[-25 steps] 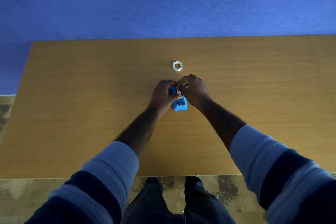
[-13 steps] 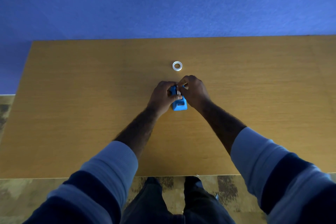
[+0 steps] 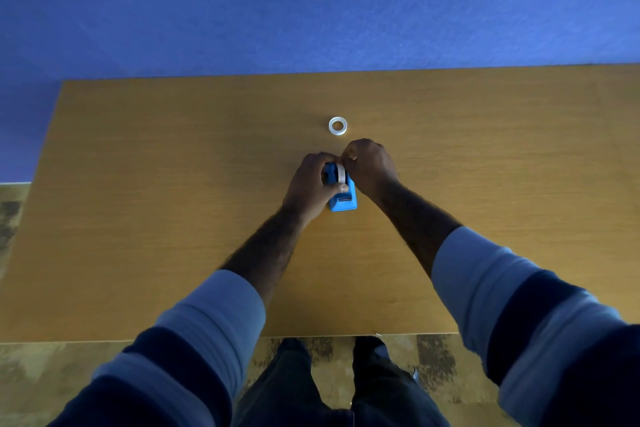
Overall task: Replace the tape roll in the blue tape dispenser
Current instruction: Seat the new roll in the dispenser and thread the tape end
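Blue wall backs a wooden desk (image 3: 138, 218) in the head view, the only view. Near its middle stands the blue tape dispenser (image 3: 343, 199), steadied by the left hand (image 3: 310, 184), whose grip is wrapped shut around its side. The right hand (image 3: 370, 165) pinches a whitish tape roll (image 3: 340, 173) seated in the dispenser's cradle. A second pale ring (image 3: 337, 125) lies flat just beyond the hands. Judging from here, a skewed roll could jam on its hub, or the light dispenser could tip if the left hand loosens.

Both hands (image 3: 341, 173) hide most of the blue tape dispenser (image 3: 343, 199) and its roll (image 3: 340, 173).
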Action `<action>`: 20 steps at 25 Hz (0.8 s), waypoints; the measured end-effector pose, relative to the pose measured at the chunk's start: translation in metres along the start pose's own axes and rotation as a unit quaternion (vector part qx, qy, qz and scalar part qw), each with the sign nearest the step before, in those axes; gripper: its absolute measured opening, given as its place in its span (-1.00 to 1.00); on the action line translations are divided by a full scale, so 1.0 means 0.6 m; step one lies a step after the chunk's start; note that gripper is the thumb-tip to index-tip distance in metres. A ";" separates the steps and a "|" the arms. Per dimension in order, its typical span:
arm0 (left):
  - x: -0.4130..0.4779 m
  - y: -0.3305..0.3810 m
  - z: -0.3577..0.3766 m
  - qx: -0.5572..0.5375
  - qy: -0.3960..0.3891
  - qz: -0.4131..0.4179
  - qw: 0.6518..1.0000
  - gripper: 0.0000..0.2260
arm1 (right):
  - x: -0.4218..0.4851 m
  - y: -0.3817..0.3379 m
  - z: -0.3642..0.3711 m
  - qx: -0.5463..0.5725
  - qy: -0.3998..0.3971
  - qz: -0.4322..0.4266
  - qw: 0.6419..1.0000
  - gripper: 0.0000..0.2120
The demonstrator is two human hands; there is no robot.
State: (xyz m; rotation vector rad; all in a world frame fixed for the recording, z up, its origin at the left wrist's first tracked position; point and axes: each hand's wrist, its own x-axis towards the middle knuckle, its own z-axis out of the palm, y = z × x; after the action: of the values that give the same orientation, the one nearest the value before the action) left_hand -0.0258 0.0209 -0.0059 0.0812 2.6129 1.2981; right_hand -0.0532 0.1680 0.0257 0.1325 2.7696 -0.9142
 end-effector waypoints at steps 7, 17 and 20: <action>0.009 -0.004 -0.005 -0.027 -0.018 -0.011 0.999 -0.57 | -0.025 0.015 0.019 0.043 0.029 0.001 0.999 -0.89; 0.008 0.009 -0.005 0.004 -0.008 -0.015 1.000 -0.55 | 0.000 -0.014 0.005 -0.017 0.011 0.014 1.000 -0.87; 0.008 0.002 -0.005 -0.010 -0.019 -0.016 1.000 -0.51 | -0.004 -0.011 0.003 -0.007 0.008 0.015 1.000 -0.86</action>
State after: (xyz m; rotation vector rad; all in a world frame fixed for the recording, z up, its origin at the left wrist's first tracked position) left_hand -0.0311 0.0202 -0.0039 0.0595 2.5570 1.2992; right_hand -0.0516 0.1615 0.0290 0.1783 2.7797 -0.8898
